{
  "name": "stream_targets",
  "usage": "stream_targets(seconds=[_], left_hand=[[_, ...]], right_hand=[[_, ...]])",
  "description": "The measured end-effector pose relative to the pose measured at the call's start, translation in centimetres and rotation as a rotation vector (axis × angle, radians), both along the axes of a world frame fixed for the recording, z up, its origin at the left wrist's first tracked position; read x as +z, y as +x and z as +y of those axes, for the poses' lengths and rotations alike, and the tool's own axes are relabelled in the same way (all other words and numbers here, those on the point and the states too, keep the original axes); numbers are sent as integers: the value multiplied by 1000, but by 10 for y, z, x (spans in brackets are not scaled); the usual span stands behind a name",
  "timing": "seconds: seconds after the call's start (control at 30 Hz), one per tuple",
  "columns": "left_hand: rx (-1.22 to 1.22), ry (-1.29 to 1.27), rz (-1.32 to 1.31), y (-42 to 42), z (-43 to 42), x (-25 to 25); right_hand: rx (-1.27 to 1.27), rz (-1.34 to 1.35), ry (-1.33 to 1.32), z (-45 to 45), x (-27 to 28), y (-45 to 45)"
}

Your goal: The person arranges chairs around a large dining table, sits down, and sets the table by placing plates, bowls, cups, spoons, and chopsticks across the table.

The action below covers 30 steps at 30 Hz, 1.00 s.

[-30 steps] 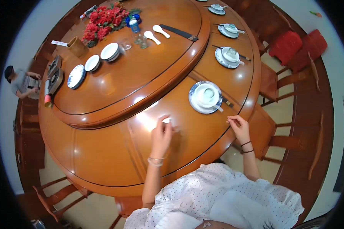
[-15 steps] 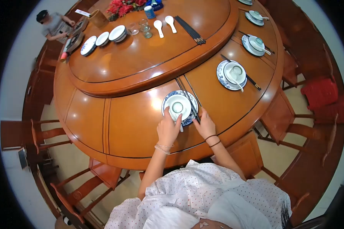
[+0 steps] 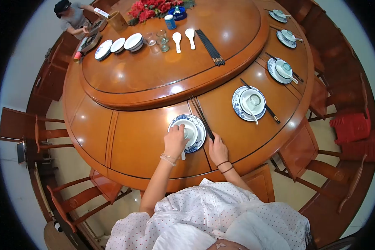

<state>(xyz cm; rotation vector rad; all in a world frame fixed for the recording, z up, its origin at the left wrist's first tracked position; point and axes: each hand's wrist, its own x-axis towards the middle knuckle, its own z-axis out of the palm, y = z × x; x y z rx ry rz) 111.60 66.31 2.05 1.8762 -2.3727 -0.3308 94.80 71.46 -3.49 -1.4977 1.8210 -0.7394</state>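
A blue-and-white plate (image 3: 201, 142) lies near the table's front edge, with a white bowl (image 3: 193, 125) on it. Inside the bowl stands a small glass (image 3: 188, 133), partly covered by my left hand (image 3: 176, 141). The fingers of that hand curl over the bowl and close about the glass. A white spoon's handle (image 3: 183, 155) pokes out below the hand. Just right of the plate, my right hand (image 3: 217, 151) pinches the near ends of dark chopsticks (image 3: 203, 116), which lie pointing away from me.
More place settings follow the right rim, the nearest with a plate (image 3: 237, 100). The raised turntable (image 3: 154, 89) carries stacked bowls (image 3: 133, 41), glasses (image 3: 163, 43), two spoons (image 3: 177, 41), chopsticks (image 3: 210, 48) and red flowers (image 3: 148, 10). Chairs (image 3: 302, 143) surround the table. Another person (image 3: 76, 20) works at far left.
My left hand has shifted from the bowl's rim to the glass. The chopsticks, which crossed the plate's right side, now lie beside it with my right hand at their ends. The view has shifted slightly.
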Motion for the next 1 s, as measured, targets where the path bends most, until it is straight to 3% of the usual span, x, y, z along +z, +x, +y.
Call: stream_targets(seconds=[0.17,0.23,0.33,0.4,0.5,0.53,0.6,0.63,0.77,0.87,1.0], left_hand=[[-17,8,185,4,-6,32],[86,33,429,6,-13,38],[223,11,593,16,-26,28],[285,76,659,18,-35,26],[586,515,1388,31,-52,-4],[579,510,1390,30,-63,-3],[679,812,2208,21,-84,0],[545,798,2244,18,-97,-5],[469,816,2250,1,-173,-13],[298,653,2132,-11,-231,-21],[287,537,2069,-26,-287,-2]], right_hand=[[53,-24,-135,-18,16,-24],[39,-65,-222,-35,25,-33],[-6,-71,-350,-81,42,-45],[-58,-177,-272,-123,49,-53],[-66,-13,-429,-200,45,-67],[-68,-23,-455,-227,41,-71],[-62,113,-564,-280,35,-77],[-61,179,-557,-303,30,-79],[-40,370,-463,-366,15,-82],[-42,418,-409,-386,10,-84],[-19,455,-349,-392,1,-86]])
